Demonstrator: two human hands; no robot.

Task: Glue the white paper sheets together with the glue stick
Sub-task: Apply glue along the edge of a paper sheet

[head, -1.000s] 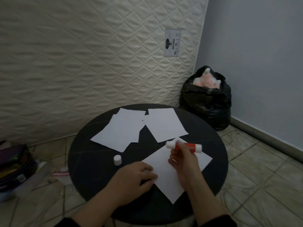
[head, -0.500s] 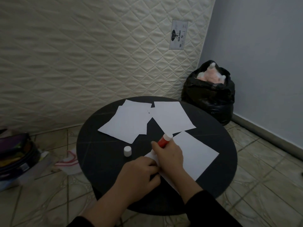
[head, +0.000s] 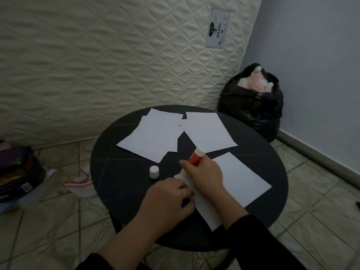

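A round black table (head: pixel 120 184) carries several white paper sheets. The nearest sheet (head: pixel 241 178) lies under both hands. My right hand (head: pixel 206 175) grips a red glue stick (head: pixel 195 157), its white end pointing up and away, its lower end hidden against the sheet's left corner. My left hand (head: pixel 167 197) rests with curled fingers on the sheet's left edge, holding it down. Two overlapping sheets (head: pixel 153 137) lie at the back left and another sheet (head: pixel 206 131) at the back right. The white glue cap (head: pixel 154 172) stands on the table left of my hands.
A quilted mattress (head: pixel 97 65) leans against the wall behind the table. A full black rubbish bag (head: pixel 251 106) sits in the corner at the right. A dark bag (head: pixel 17 172) and a small striped item (head: pixel 79 184) lie on the tiled floor at the left.
My right hand turned the glue stick from lying level above the sheet to tip-down at the sheet's left corner. The camera view shifted; my left hand stayed on the sheet.
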